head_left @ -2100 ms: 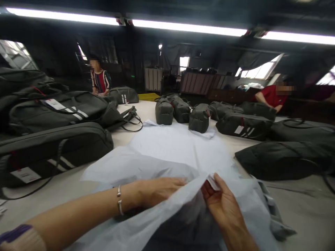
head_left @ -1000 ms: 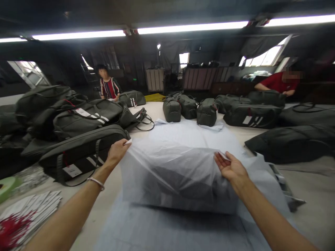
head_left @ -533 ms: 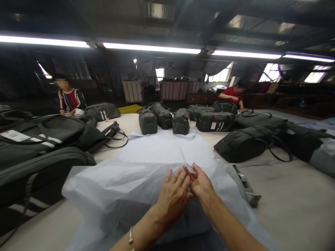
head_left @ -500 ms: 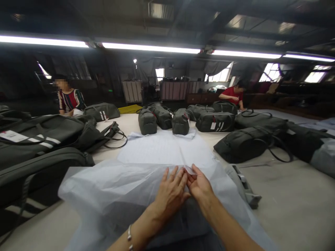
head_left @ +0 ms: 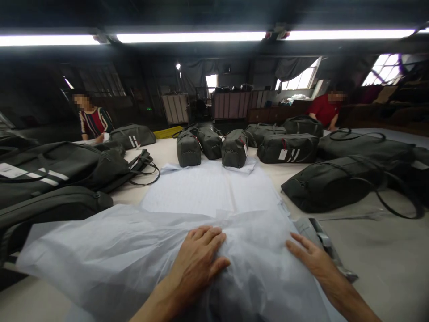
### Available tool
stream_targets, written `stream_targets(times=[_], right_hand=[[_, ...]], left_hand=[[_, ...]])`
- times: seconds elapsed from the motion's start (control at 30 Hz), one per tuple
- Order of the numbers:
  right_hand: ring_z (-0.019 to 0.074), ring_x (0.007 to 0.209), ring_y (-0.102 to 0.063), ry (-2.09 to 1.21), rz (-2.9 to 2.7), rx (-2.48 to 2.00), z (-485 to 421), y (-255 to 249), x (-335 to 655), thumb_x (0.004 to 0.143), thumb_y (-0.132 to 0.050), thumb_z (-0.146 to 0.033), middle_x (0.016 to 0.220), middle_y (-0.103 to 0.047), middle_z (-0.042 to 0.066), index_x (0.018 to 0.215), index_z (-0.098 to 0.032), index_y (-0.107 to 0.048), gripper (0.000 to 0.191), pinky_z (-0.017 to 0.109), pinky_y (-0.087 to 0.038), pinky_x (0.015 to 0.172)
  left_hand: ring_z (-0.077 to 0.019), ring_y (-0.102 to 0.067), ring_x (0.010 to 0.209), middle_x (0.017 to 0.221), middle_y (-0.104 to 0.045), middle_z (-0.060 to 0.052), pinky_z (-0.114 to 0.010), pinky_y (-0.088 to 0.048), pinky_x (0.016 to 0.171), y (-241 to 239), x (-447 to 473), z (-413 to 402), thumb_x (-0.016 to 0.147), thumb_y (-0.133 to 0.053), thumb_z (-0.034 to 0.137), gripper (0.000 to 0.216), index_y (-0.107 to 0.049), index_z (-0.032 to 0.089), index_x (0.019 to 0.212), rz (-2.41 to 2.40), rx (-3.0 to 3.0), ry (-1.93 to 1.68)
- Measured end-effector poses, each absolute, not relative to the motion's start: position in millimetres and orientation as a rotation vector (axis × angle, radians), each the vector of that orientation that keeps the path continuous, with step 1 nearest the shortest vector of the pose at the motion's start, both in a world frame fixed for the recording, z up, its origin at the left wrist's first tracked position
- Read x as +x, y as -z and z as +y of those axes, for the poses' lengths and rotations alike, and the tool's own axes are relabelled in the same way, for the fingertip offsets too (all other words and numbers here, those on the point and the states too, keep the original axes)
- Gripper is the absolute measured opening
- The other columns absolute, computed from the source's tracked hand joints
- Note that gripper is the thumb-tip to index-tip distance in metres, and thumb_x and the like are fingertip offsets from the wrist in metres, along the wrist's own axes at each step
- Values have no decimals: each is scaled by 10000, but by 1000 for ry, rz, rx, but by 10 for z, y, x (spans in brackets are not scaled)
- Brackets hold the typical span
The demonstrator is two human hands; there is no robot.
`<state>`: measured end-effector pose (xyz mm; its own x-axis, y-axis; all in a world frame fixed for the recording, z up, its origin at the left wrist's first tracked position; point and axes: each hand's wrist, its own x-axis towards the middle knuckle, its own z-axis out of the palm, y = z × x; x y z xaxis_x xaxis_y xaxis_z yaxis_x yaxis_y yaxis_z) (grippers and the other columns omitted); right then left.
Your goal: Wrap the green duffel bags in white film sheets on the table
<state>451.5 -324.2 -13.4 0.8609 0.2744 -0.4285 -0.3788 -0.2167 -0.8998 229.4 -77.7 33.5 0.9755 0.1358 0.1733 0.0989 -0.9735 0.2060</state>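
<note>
Thin white tissue paper (head_left: 110,241) lies crumpled in front of me, its left side spread wide and a dark shape showing faintly through near the bottom. My left hand (head_left: 201,255) rests flat on the paper at the middle, fingers together and stretched out, thumb apart. Over the paper's right part, my right hand (head_left: 311,259) has its fingers extended and holds nothing; whether it touches the sheet is hard to tell. Beyond the tissue lies a stack of white paper sheets (head_left: 201,190). Just past my right hand is a grey object with a shiny edge (head_left: 323,239), its kind unclear.
Dark green duffel bags with white stripes line both sides, including a left bag (head_left: 73,163) and a right bag (head_left: 331,183). Small upright bags (head_left: 188,150) stand behind the paper stack on the pale table (head_left: 385,250). Two people (head_left: 95,120) work at the far side.
My hands were together at the paper's upper edge and are now apart. The right has moved right, the left slightly left and down. The tissue now lies spread further left. The view has shifted.
</note>
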Motion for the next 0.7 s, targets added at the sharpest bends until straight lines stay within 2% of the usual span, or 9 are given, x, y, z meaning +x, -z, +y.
stream_targets(times=[0.1, 0.2, 0.3, 0.37, 0.47, 0.57, 0.7], right_hand=[[224, 745, -681, -704, -15, -1649, -3269, 312, 4552, 508, -876, -474, 824, -728, 59, 1133, -154, -662, 734, 294, -531, 636], [190, 592, -630, -558, -11, -1718, -3537, 470, 4793, 553, -815, -501, 660, -684, 15, 1117, -139, -656, 689, 294, -494, 575], [220, 650, -653, -245, 105, -1965, -4077, 699, 5230, 556, -749, -514, 688, -697, 21, 1063, -176, -671, 614, 342, -510, 661], [252, 727, -668, -131, 159, -2142, -4437, 870, 5501, 514, -751, -505, 738, -714, 37, 955, -204, -696, 536, 375, -512, 727], [287, 812, -676, -299, 172, -2197, -4736, 1089, 5746, 436, -796, -492, 805, -734, 84, 796, -192, -702, 478, 394, -519, 775], [283, 823, -685, -523, 165, -2113, -4763, 1192, 5798, 441, -792, -539, 874, -748, 110, 831, -163, -719, 547, 373, -536, 749], [285, 798, -681, -508, 147, -2169, -4700, 1154, 5759, 449, -735, -608, 837, -752, 99, 831, -171, -728, 581, 368, -537, 745]], left_hand=[[-295, -544, 1244, 1399, -575, -36, -464, -495, 991, -318, 2292, -775, 929, -584, 500, 437, -579, 280, 1306, 95, 3035, -332], [-283, -546, 1265, 1409, -565, -26, -437, -512, 987, -321, 2293, -732, 937, -556, 511, 445, -576, 279, 1316, -86, 3132, -451], [-258, -597, 1213, 1389, -581, 2, -379, -540, 951, -324, 2317, -654, 912, -569, 536, 503, -543, 309, 1361, -195, 3143, -552], [-252, -613, 1195, 1381, -587, 11, -356, -550, 931, -318, 2329, -613, 895, -586, 538, 585, -475, 324, 1428, -221, 3136, -569], [-258, -606, 1209, 1391, -576, 2, -353, -554, 924, -315, 2330, -601, 901, -566, 535, 667, -374, 308, 1498, -234, 3139, -543], [-259, -577, 1247, 1424, -544, -7, -360, -523, 979, -349, 2327, -643, 916, -548, 537, 695, -316, 294, 1525, -194, 3153, -452], [-249, -513, 1315, 1462, -501, -4, -378, -436, 1088, -444, 2355, -723, 935, -557, 508, 713, -250, 295, 1543, -197, 3163, -260]])
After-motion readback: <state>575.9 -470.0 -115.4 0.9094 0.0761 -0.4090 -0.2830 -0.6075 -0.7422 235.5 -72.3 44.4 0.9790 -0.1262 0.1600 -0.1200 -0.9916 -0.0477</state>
